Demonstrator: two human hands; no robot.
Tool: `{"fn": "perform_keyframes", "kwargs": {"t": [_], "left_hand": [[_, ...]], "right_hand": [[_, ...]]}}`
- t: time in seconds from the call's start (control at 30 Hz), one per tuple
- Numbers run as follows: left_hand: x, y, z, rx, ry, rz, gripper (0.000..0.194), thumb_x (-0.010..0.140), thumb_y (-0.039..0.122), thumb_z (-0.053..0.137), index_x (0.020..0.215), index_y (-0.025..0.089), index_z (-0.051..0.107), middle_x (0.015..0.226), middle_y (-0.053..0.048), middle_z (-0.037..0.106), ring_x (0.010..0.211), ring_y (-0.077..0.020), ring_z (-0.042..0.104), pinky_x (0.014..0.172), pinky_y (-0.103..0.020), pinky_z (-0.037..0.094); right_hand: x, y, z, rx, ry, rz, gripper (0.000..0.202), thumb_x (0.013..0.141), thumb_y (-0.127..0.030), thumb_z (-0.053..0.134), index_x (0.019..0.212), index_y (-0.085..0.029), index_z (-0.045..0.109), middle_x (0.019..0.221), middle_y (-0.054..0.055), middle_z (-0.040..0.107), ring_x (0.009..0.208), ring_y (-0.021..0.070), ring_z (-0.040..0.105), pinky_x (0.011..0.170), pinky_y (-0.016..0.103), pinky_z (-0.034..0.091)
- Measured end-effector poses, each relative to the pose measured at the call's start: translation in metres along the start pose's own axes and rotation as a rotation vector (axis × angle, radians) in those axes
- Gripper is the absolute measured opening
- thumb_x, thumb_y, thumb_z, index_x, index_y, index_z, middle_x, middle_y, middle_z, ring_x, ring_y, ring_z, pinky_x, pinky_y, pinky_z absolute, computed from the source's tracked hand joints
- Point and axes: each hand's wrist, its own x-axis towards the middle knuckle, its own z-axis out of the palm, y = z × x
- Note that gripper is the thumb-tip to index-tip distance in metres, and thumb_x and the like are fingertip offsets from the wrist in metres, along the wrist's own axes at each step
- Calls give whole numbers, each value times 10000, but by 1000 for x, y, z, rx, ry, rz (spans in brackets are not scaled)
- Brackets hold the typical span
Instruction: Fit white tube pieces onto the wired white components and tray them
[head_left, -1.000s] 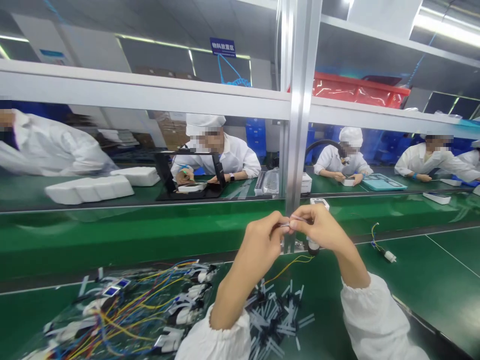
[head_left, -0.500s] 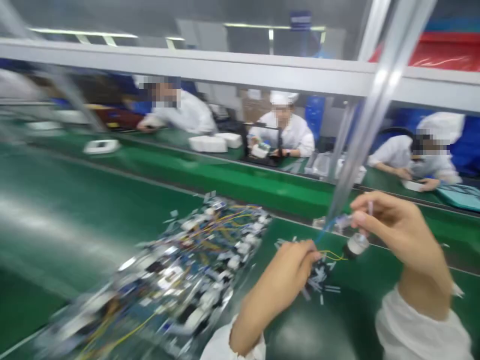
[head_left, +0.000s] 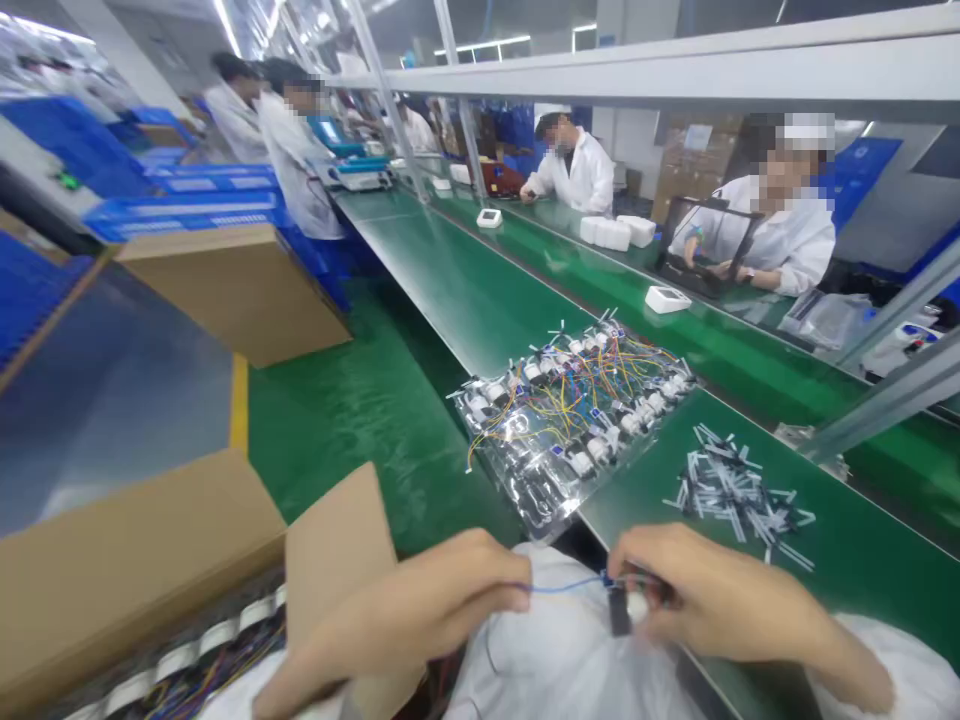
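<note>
Left hand [head_left: 461, 583] and right hand [head_left: 697, 590] have dropped from above the green bench [head_left: 431, 265] to its near edge.
Leftmost stands an open carton [head_left: 142, 560]; green floor [head_left: 360, 410] gives room beside the bench. The left hand pinches a blue wire [head_left: 566, 588]; a clear tray [head_left: 534, 512] overhangs the edge beyond. Right-hand fingers grip the black-and-white part [head_left: 619, 612]; a strip pile [head_left: 739, 490] lies farther right.

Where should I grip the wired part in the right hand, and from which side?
Probably its black end, coming from below: that end juts past the right hand, whereas the blue wire, running to the left hand, could pull loose.
</note>
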Motion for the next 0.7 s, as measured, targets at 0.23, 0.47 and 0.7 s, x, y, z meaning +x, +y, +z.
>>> {"fn": "perform_keyframes", "kwargs": {"t": [0.23, 0.47, 0.7], "left_hand": [[14, -42, -67, 188, 186, -53, 312, 982, 236, 452, 754, 225, 665, 699, -20, 680, 661, -176, 606, 673, -267, 415], [84, -80, -89, 587, 175, -72, 271, 865, 55, 484, 834, 185, 720, 803, -73, 763, 766, -207, 698, 733, -291, 470], [121, -93, -82, 659, 169, -42, 284, 841, 10, 514, 853, 162, 754, 858, -116, 781, 830, -231, 723, 802, -317, 493]], "right_hand": [[75, -10, 53, 151, 299, -108, 250, 822, -89, 638, 1032, -211, 578, 966, 13, 637, 685, 128, 586, 667, 259, 473], [136, -5, 48, -56, 389, 151, 348, 805, -103, 734, 1106, -167, 572, 881, 1, 686, 650, 133, 625, 692, 261, 482], [144, -3, 44, -290, 404, 285, 339, 869, -199, 748, 1169, -175, 590, 889, 61, 733, 860, 251, 707, 761, 315, 448]]}}
